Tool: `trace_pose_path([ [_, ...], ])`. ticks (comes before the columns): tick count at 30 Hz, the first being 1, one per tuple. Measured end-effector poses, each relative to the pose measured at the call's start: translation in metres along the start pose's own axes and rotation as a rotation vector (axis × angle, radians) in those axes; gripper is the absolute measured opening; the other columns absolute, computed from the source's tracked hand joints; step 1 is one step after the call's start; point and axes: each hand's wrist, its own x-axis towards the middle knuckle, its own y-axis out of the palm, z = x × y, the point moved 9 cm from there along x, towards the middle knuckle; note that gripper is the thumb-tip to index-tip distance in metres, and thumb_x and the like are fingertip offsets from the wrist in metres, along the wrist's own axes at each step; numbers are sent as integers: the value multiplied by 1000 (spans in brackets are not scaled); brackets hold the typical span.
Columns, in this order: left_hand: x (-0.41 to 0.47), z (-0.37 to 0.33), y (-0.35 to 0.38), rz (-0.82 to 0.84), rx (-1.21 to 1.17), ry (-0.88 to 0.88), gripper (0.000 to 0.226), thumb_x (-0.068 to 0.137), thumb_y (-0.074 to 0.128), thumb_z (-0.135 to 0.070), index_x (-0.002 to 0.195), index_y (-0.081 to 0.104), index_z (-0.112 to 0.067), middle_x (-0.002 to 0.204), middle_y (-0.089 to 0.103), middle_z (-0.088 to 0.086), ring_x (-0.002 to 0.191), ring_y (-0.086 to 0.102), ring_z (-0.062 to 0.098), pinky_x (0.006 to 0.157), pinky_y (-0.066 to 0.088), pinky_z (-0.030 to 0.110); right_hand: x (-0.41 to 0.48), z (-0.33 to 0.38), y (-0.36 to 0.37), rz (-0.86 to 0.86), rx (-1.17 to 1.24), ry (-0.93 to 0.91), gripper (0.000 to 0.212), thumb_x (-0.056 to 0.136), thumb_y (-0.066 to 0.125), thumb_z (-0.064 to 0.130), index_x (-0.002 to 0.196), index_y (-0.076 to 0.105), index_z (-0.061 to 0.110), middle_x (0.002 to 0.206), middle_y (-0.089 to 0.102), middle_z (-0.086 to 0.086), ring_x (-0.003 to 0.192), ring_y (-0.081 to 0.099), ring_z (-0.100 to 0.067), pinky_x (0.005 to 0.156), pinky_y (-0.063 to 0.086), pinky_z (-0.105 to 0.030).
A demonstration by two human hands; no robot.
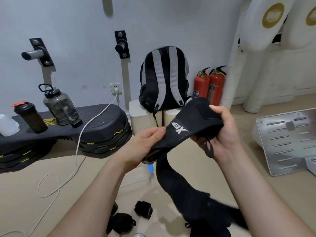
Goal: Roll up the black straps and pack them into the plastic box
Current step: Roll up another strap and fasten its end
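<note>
Strap: a long black fabric strap with a white logo patch (pixel 188 124) is held up in mid-air between both hands. Its loose tail hangs down to the beige floor (pixel 25 194) at lower right.
Left hand: the left hand (pixel 145 144) pinches the strap just left of the patch, thumb on top and fingers closed beneath.
Right hand: the right hand (pixel 224 134) has its fingers curled round the folded end, with the thumb over the upper edge.
Box: the clear plastic box with a blue latch (pixel 142 175) sits on the floor under the left wrist, its edges faint.
Rolled straps: two rolled black straps (pixel 143 209) lie on the floor between the forearms.
Left edge: a black step bench (pixel 102 117) with a white cable (pixel 80 139) trailing off it.
Right edge: a white slotted metal panel (pixel 287 142) stands near the right hand.
Open room: bare floor lies between box and panel.
</note>
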Motion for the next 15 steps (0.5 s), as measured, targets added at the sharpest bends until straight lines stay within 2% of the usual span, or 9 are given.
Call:
trace_pose_path([
  [2, -7, -2, 0, 43, 38, 31, 47, 85, 50, -52, 88, 55, -5, 49, 38, -5, 39, 26, 11, 41, 15, 18, -1, 10, -1, -14, 106, -44, 39, 84, 55, 28, 116, 64, 8, 105, 70, -11, 89, 69, -23, 78, 58, -34],
  [4, -16, 1, 0, 54, 58, 28, 36, 87, 57, -43, 80, 57, -7, 43, 37, -3, 37, 24, 9, 39, 15, 17, -1, 27, -6, -22, 192, -88, 27, 83, 53, 27, 99, 65, 9, 88, 71, -7, 75, 70, -18, 74, 59, -30],
  [5, -17, 4, -6, 15, 68, 15, 31, 89, 59, -36, 74, 58, -9, 42, 36, -1, 37, 24, 9, 40, 17, 16, -2, 33, -8, -22, 205, -95, 25, 87, 51, 27, 98, 65, 9, 87, 72, -6, 76, 70, -18, 77, 58, -29],
  [7, -14, 9, -20, -98, 131, -2, 30, 95, 58, -27, 71, 62, -9, 46, 39, 1, 42, 30, 9, 44, 25, 16, -3, 34, -11, -6, 156, -82, 29, 92, 50, 30, 107, 63, 10, 102, 70, -8, 91, 69, -22, 90, 53, -33],
  [9, -11, 9, -37, -252, 209, 7, 28, 98, 59, -23, 75, 67, -9, 54, 48, 0, 51, 38, 10, 51, 33, 17, -3, 25, -11, 11, 81, -47, 30, 92, 49, 31, 108, 63, 10, 106, 67, -9, 94, 66, -23, 91, 50, -35],
  [11, -12, -2, -50, -409, 162, 76, 19, 96, 62, -28, 89, 72, -14, 68, 62, -5, 61, 52, 8, 62, 42, 19, -5, 15, -4, 19, 38, -7, 28, 91, 50, 30, 101, 65, 9, 99, 68, -8, 90, 65, -23, 92, 48, -35],
  [13, -12, -17, -42, -415, 70, 167, 28, 92, 63, -44, 105, 70, -20, 90, 71, -9, 84, 66, 5, 77, 51, 21, -6, 8, 0, 10, 2, 4, 26, 91, 53, 29, 92, 68, 9, 93, 68, -9, 85, 65, -23, 90, 48, -36],
  [15, -8, -29, -23, -334, 88, 210, 47, 82, 62, -61, 113, 64, -25, 109, 71, -9, 104, 65, 1, 88, 52, 20, -5, 0, 2, 23, -60, 31, 33, 91, 52, 29, 79, 75, 8, 84, 69, -10, 72, 68, -22, 74, 55, -33],
])
